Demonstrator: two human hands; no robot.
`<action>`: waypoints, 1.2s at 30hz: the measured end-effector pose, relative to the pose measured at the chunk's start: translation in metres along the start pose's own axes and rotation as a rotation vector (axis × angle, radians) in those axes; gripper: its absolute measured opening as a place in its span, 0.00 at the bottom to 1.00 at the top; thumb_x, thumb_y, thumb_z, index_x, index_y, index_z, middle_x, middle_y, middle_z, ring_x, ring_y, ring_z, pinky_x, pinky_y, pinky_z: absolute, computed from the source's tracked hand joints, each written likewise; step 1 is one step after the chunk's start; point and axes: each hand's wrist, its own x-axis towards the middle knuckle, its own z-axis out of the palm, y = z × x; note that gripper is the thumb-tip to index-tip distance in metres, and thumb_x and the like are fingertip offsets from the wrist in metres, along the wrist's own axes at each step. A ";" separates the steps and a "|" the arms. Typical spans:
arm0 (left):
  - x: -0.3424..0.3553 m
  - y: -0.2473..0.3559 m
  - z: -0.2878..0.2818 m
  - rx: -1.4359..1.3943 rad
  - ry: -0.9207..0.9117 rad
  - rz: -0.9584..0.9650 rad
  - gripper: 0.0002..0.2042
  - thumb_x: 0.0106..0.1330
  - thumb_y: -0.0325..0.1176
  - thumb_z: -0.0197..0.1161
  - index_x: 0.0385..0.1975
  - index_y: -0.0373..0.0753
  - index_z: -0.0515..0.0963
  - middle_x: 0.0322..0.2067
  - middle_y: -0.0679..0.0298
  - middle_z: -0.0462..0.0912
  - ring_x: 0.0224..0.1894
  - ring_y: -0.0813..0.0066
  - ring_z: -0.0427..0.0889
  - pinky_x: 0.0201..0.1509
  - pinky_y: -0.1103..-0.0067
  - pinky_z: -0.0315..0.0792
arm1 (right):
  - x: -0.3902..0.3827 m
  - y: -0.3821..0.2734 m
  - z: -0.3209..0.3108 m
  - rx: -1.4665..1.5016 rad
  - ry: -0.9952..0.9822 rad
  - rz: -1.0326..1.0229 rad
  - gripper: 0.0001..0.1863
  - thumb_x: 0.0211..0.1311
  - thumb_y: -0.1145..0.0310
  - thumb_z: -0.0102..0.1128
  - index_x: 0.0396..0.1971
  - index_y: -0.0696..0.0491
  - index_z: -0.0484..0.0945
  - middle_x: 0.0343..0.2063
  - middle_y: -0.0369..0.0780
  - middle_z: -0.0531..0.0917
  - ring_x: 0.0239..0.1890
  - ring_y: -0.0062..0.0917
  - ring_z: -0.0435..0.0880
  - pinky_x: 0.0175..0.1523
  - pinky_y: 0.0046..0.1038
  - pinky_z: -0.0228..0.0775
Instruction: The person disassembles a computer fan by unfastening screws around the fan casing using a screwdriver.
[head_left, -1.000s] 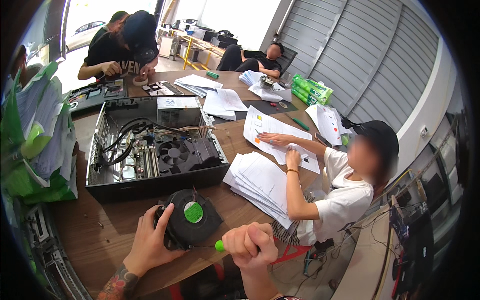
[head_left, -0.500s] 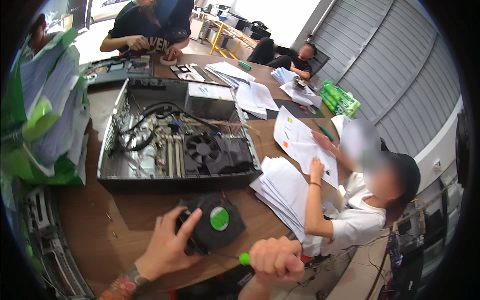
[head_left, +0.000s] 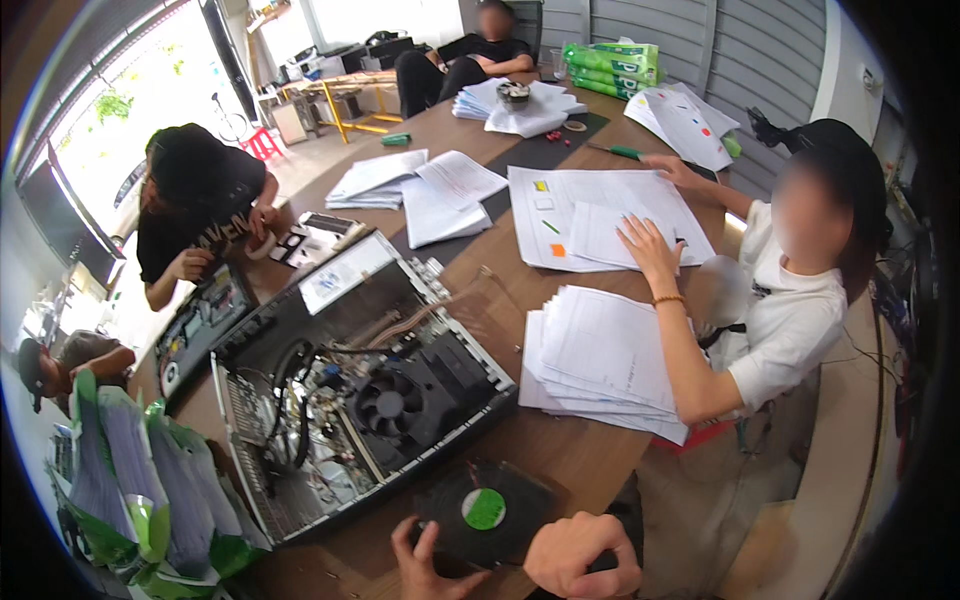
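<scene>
A flat black blower fan (head_left: 445,500) with a round green label (head_left: 484,508) lies at the near edge of the table. My left hand (head_left: 428,568) grips its near left side, thumb and fingers curled at the edge. Beside it on the right, my right hand (head_left: 572,555) is wrapped in a fist round a screwdriver (head_left: 604,562); only the dark handle end shows, and the tip is hidden. Just beyond the blower stands an open desktop computer case (head_left: 390,476), with cables, a circuit board and a black cooling fan (head_left: 392,402) inside.
Paper stacks (head_left: 610,350) lie right of the case. A co-worker in white (head_left: 790,310) rests hands on a printed sheet (head_left: 545,200); another in black (head_left: 205,215) works over an opened laptop (head_left: 205,320). A green-and-white bag (head_left: 150,500) stands at left, a green-handled tool (head_left: 620,152) far right.
The view has swung, so the case appears tilted and my hands lower in the picture. My left hand stays at the blower; the screwdriver's green part no longer shows. The co-worker's hand lies flatter on the sheet.
</scene>
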 end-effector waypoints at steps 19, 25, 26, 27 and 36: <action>0.013 0.010 -0.024 0.389 0.047 0.224 0.57 0.34 0.35 0.85 0.70 0.44 0.58 0.60 0.44 0.63 0.60 0.47 0.70 0.60 0.63 0.72 | -0.035 0.016 -0.032 0.187 0.016 -0.047 0.15 0.48 0.77 0.46 0.05 0.56 0.64 0.05 0.38 0.68 0.06 0.23 0.61 0.16 0.28 0.52; 0.003 0.010 -0.022 0.300 0.016 0.157 0.57 0.33 0.31 0.84 0.70 0.44 0.56 0.60 0.46 0.63 0.59 0.49 0.71 0.60 0.63 0.72 | -0.019 0.017 -0.033 0.198 -0.295 0.078 0.08 0.32 0.80 0.51 0.04 0.62 0.64 0.05 0.41 0.64 0.06 0.27 0.57 0.16 0.28 0.46; 0.006 0.013 -0.021 0.351 0.054 0.215 0.57 0.33 0.30 0.84 0.70 0.44 0.56 0.60 0.46 0.62 0.59 0.49 0.71 0.60 0.64 0.72 | -0.019 0.015 -0.029 0.192 -0.280 0.073 0.08 0.32 0.80 0.51 0.04 0.62 0.64 0.05 0.41 0.64 0.06 0.27 0.57 0.16 0.28 0.46; 0.008 0.016 -0.020 0.401 0.095 0.273 0.58 0.32 0.30 0.84 0.70 0.44 0.56 0.60 0.47 0.62 0.59 0.50 0.70 0.60 0.64 0.72 | -0.019 0.012 -0.023 0.166 -0.248 0.086 0.08 0.31 0.79 0.52 0.04 0.63 0.64 0.05 0.41 0.63 0.06 0.28 0.57 0.16 0.28 0.46; 0.010 0.009 -0.023 0.331 0.158 0.258 0.55 0.33 0.33 0.85 0.69 0.46 0.61 0.57 0.46 0.66 0.54 0.48 0.73 0.54 0.62 0.75 | -0.059 0.042 0.013 -0.006 0.517 -0.319 0.22 0.66 0.72 0.42 0.09 0.52 0.58 0.06 0.36 0.64 0.06 0.21 0.55 0.16 0.26 0.49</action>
